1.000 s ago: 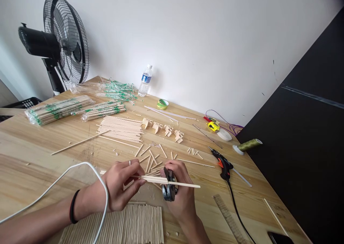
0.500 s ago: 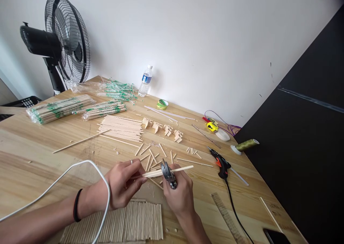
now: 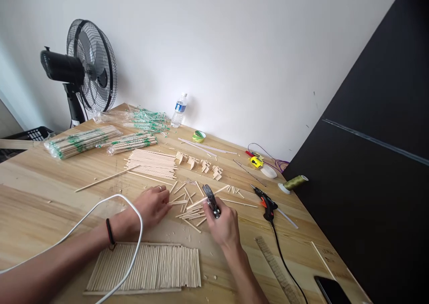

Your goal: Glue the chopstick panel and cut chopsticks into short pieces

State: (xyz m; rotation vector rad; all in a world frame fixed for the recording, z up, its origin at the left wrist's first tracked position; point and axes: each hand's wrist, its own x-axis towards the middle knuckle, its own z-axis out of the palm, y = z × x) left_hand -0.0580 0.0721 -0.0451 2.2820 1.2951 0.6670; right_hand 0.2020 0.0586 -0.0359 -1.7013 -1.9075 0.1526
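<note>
My right hand point(image 3: 224, 221) grips a pair of metal cutting pliers point(image 3: 212, 201), held with the jaws up over a loose pile of short wooden stick pieces point(image 3: 194, 213). Pale sticks show on both sides of the pliers' head; whether any sits between the jaws I cannot make out. To the left, my left hand point(image 3: 152, 207) is low over the table, fingers curled, with short wooden sticks point(image 3: 177, 202) at its fingertips. Below both hands lies a flat panel of sticks point(image 3: 147, 268) set side by side. A white cable point(image 3: 140, 225) crosses my left forearm.
Behind are a stack of long sticks point(image 3: 152, 163), small stepped stick pieces point(image 3: 192, 162), bagged sticks point(image 3: 83, 141), a bottle point(image 3: 179, 111) and a fan point(image 3: 92, 67). At right lie a glue gun point(image 3: 266, 203), ruler point(image 3: 276, 268), phone point(image 3: 331, 290), tape measure point(image 3: 256, 162) and thread spool point(image 3: 295, 184).
My left hand has drawn away from the pliers, moving left and down toward the table. The sticks it held up to the jaws are no longer raised there. The camera view has shifted slightly.
</note>
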